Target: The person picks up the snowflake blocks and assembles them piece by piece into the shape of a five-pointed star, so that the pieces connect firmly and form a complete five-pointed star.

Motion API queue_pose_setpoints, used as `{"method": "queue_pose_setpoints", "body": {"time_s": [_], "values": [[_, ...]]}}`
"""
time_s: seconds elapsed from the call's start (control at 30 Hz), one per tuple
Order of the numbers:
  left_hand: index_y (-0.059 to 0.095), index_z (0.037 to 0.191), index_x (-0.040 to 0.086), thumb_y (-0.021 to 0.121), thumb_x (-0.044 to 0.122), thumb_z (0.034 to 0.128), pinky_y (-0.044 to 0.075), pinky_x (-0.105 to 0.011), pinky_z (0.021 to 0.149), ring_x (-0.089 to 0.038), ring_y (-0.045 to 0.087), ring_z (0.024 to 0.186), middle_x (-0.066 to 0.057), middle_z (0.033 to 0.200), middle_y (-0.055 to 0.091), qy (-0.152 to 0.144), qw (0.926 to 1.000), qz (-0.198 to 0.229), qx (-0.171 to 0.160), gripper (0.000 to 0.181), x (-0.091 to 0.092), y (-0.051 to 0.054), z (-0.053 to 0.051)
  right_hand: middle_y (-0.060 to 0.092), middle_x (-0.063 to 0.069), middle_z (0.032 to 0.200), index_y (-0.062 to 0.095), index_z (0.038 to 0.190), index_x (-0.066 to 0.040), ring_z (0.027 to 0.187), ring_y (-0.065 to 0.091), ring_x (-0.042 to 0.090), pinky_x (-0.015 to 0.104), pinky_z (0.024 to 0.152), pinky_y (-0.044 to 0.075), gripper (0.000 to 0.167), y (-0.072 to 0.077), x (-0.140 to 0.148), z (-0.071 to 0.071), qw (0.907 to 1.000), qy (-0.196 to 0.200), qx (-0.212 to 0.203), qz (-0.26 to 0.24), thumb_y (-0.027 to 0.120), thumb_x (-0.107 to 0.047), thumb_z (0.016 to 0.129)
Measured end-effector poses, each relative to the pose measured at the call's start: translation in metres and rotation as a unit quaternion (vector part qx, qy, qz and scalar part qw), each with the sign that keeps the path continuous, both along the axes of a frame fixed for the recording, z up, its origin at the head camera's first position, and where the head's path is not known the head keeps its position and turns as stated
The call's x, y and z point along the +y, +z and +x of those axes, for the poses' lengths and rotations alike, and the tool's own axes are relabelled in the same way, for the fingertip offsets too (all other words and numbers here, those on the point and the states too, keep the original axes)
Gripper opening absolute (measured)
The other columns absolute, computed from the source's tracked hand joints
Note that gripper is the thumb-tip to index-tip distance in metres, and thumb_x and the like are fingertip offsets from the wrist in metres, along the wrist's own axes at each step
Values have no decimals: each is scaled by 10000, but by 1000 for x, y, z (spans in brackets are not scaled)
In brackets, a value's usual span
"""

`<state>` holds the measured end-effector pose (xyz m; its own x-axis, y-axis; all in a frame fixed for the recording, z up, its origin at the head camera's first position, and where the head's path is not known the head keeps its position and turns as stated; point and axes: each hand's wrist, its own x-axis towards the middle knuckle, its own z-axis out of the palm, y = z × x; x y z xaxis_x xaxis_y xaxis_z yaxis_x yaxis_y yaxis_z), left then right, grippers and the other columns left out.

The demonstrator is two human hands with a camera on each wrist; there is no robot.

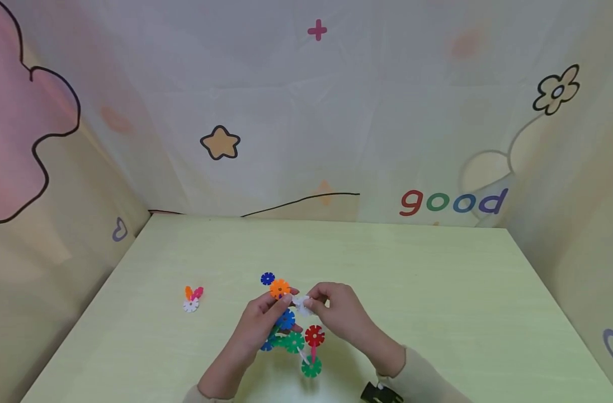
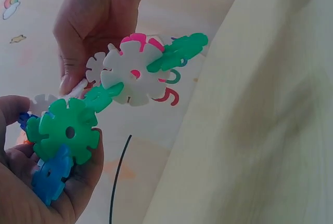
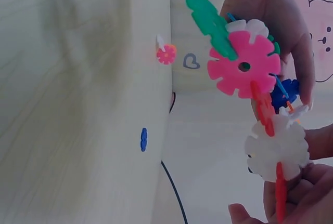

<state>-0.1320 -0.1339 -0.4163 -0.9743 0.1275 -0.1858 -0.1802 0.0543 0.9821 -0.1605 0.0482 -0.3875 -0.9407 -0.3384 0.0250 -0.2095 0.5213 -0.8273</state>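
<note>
My left hand (image 1: 260,320) grips a built-up chain of notched plastic snowflake discs. In the head view it has an orange disc (image 1: 279,289), a blue disc (image 1: 286,319), a green disc (image 1: 295,342) and a red disc (image 1: 314,335) hanging lower. My right hand (image 1: 343,310) pinches white discs (image 1: 302,305) between thumb and fingers, close by the left fingertips. In the left wrist view the left hand curls round a green disc (image 2: 70,130) and a light-blue disc (image 2: 52,174). White and red discs (image 3: 281,187) meet at the right fingers; the exact joint is hidden.
A dark blue disc (image 1: 268,278) lies on the table (image 1: 412,280) just beyond the hands. Farther left sits a small joined cluster with a white disc (image 1: 191,305) and orange and pink ones. A black object (image 1: 381,393) shows near the right sleeve. Printed cloth (image 1: 286,101) surrounds the table.
</note>
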Motion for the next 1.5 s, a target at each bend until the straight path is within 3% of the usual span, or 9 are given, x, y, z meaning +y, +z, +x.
{"method": "queue_pose_setpoints", "body": {"time_s": [0.5, 0.7, 0.83, 0.93, 1.17, 1.4, 1.5], "values": [[591, 1358, -10, 507, 403, 1070, 618, -261, 807, -208, 793, 846, -225, 1106, 760, 47, 10000, 14, -16, 511, 1, -1, -1, 666, 82, 760, 735, 894, -1, 681, 468, 149, 198, 551, 362, 119, -3, -9, 7, 9986, -438, 238, -177, 694, -91, 958], [590, 1368, 4, 506, 393, 1071, 625, -292, 830, -239, 792, 891, -230, 1175, 739, -30, 9999, -111, 98, 496, 1, 2, -2, 687, 100, 764, 734, 904, -4, 653, 467, 152, 188, 533, 352, 120, -2, -9, 4, 9981, -486, 307, -229, 694, -102, 960], [596, 1387, 24, 523, 390, 1063, 628, -312, 864, -245, 791, 900, -223, 1240, 711, -251, 9992, -291, 76, 494, -6, 5, -4, 735, 95, 798, 756, 921, -13, 679, 518, 134, 185, 546, 392, 111, -2, -4, 0, 9991, -272, 283, -143, 718, -114, 944], [594, 1394, 25, 536, 388, 1059, 630, -318, 864, -247, 793, 887, -224, 1262, 696, -300, 9991, -285, -8, 498, -12, 7, -6, 768, 97, 869, 773, 958, -19, 761, 585, 127, 191, 611, 462, 145, -2, 0, -6, 9997, 98, 195, -83, 714, -151, 953], [605, 1379, 48, 549, 378, 1054, 617, -300, 898, -189, 775, 898, -177, 1254, 698, 196, 9994, -211, -177, 467, -19, 4, -6, 776, 121, 1112, 741, 1166, -34, 1031, 704, 258, 320, 858, 586, 323, -1, 9, -17, 9947, 1002, 173, 156, 639, -298, 1011], [510, 1463, 38, 555, 359, 1055, 618, -274, 882, -140, 756, 876, -157, 1280, 671, 310, 9985, 87, -437, 521, -22, 1, -5, 757, 121, 1128, 716, 1201, -37, 1005, 681, 217, 269, 821, 570, 348, -5, 14, -22, 9919, 1251, -46, 212, 638, -317, 1009], [512, 1446, 35, 606, 334, 1032, 606, -244, 873, -118, 732, 869, -107, 1241, 689, 356, 9975, 127, -593, 519, -22, 0, -2, 748, 146, 1169, 710, 1213, -31, 1029, 697, 251, 327, 874, 595, 362, -10, 16, -27, 9917, 1272, -196, -20, 587, -324, 1040]]}}
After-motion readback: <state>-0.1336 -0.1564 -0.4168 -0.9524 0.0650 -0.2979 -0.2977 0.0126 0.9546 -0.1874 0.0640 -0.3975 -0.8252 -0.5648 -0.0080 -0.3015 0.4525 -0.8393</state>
